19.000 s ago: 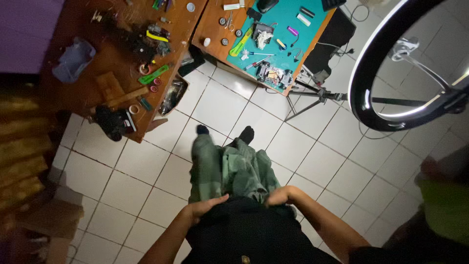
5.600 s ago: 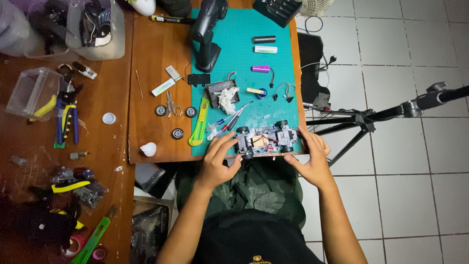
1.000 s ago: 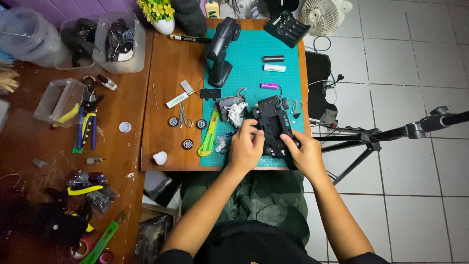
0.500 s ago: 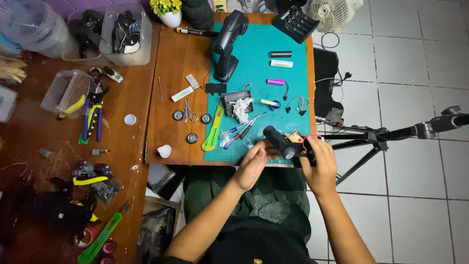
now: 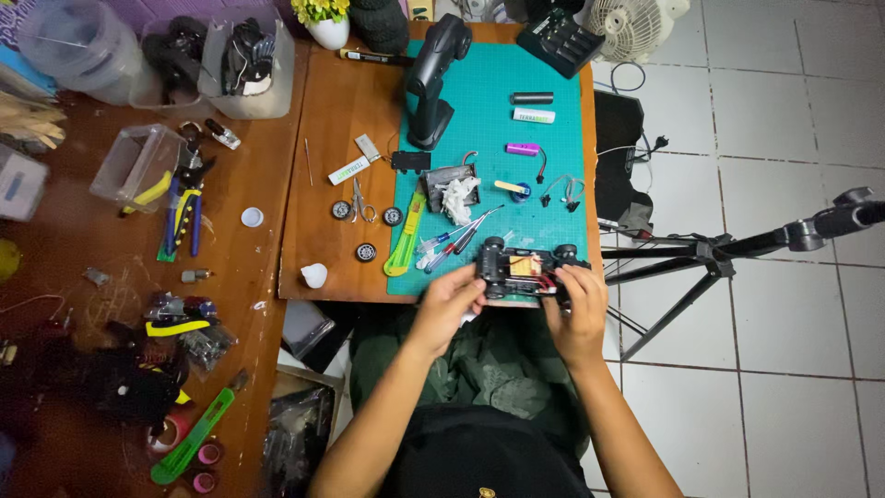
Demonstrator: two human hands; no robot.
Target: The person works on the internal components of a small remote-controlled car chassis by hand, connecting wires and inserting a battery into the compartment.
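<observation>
A small black toy car chassis [image 5: 525, 267] with dark wheels and a yellow part inside lies crosswise at the near edge of the teal cutting mat [image 5: 553, 189]. My left hand [image 5: 449, 300] grips its left end and my right hand [image 5: 578, 300] grips its right end. Just beyond it lie thin screwdrivers [image 5: 456, 242] and a green utility knife [image 5: 406, 247]. A black pistol-grip controller [image 5: 431, 78] stands at the far side of the mat. Loose small wheels [image 5: 367, 251] sit on the wood to the left.
A wooden table [image 5: 323, 203] carries the mat, scissors [image 5: 357, 198], batteries [image 5: 533, 115] and a charger [image 5: 560, 39]. A second cluttered table at left holds pliers [image 5: 184, 198] and plastic bins [image 5: 138, 166]. A black tripod [image 5: 737, 249] and a fan [image 5: 627, 23] stand at right on the tiled floor.
The chassis was further out on the mat, held lengthwise; both hands drew it back to the near edge and turned it crosswise. The camera view has shifted slightly.
</observation>
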